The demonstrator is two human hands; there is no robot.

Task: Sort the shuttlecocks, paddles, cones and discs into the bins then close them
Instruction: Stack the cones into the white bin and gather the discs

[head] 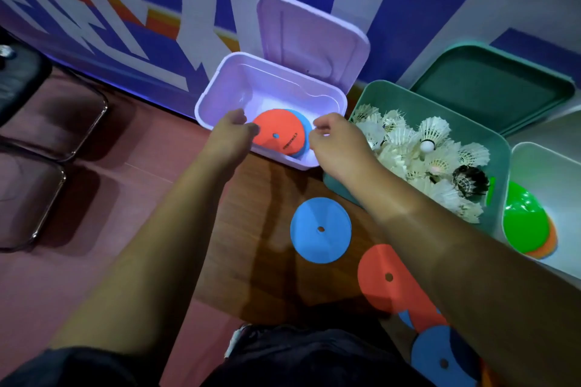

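Both hands reach forward over the near rim of the purple bin (217,78), well apart from each other, one at each side of an orange disc (276,130). I note the left hand (234,132) with fingers loosely curled, its fingertips at the disc's left edge. The right hand (334,143) is also loosely curled, its fingertips at the right edge. I cannot tell whether either hand pinches the disc or only sits beside it; the fingertips are blurred. The orange disc lies inside the purple bin, slightly tilted, on top of a blue disc (307,124) of which only a sliver shows. The bin's purple lid (314,41) stands open against the wall. On the wooden table (267,214), between my forearms, lies a loose blue disc (320,229). A loose orange disc (385,280) lies partly under the right forearm, and a near blue disc (440,358) lies closer to the body. Just beside the purple bin, on the right, the green bin (500,148) is full of white shuttlecocks (434,135) and one black shuttlecock (470,181). Its green lid (490,88) is open behind it. At far right, a white bin (547,166) holds a green cone (525,217) stacked over orange ones.
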